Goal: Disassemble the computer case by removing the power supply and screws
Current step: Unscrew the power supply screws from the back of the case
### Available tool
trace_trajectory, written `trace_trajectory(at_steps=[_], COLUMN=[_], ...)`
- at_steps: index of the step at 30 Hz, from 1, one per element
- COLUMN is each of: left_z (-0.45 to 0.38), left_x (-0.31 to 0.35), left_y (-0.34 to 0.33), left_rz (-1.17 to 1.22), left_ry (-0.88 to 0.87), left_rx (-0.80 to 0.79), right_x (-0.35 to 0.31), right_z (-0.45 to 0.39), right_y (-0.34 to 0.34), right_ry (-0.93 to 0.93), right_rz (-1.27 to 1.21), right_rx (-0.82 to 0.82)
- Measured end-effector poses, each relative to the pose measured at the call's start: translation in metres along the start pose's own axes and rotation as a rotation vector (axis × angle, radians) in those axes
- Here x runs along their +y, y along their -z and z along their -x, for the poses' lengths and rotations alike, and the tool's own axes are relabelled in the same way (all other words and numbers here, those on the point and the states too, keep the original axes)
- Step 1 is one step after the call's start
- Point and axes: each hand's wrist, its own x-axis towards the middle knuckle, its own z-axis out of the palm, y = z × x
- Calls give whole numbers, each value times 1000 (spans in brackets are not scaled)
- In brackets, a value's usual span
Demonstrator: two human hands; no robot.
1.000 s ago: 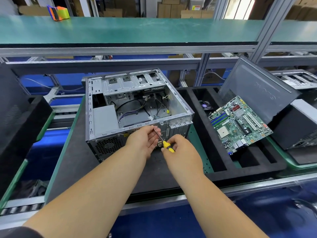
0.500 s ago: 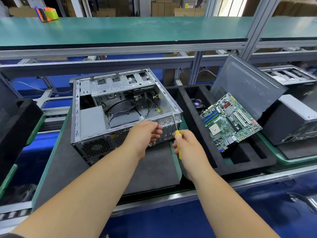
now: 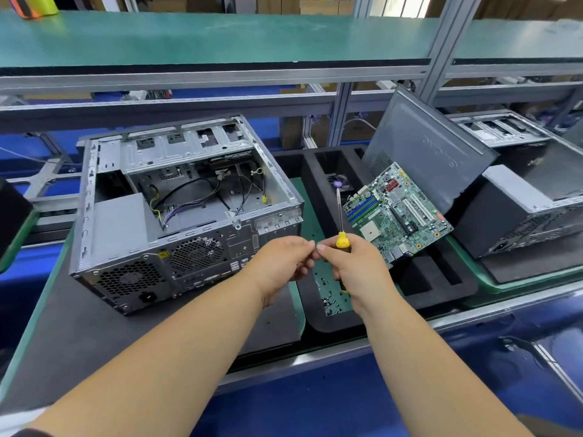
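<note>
The open grey computer case lies on its side on a dark mat. Its power supply sits in the near-left corner, with loose cables behind it. My right hand grips a yellow-handled screwdriver with the shaft pointing up. My left hand hovers just right of the case's rear panel. Its fingertips pinch what looks like a small screw, mostly hidden, and touch the right hand's fingertips. Several loose black screws lie in a tray pocket below both hands.
A black foam tray to the right holds a green motherboard and a small fan. A dark side panel leans behind it. Another case stands far right. A green shelf runs overhead.
Both hands have drawn back from the case's rear panel and moved right, over the screw pocket. The screwdriver has swung from pointing at the panel to upright. The fingertips now meet.
</note>
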Motion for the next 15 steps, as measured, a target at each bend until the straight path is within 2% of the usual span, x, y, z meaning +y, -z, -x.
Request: trace_trajectory(at_steps=[3,6,9,15], left_z=[-10,-16,-18,-20], left_x=[-12,-24,-34,-54], left_y=[0,2,4,5], left_rz=[-140,-229,-287,-373], left_ry=[24,36,45,51], left_rx=[111,139,139,180], right_x=[19,43,61,74], right_z=[-18,-35,-48,-54], right_y=[15,29,37,44], right_ry=[-38,-79,-125,-198], right_rz=[311,590,642,582], right_rx=[62,49,30,1])
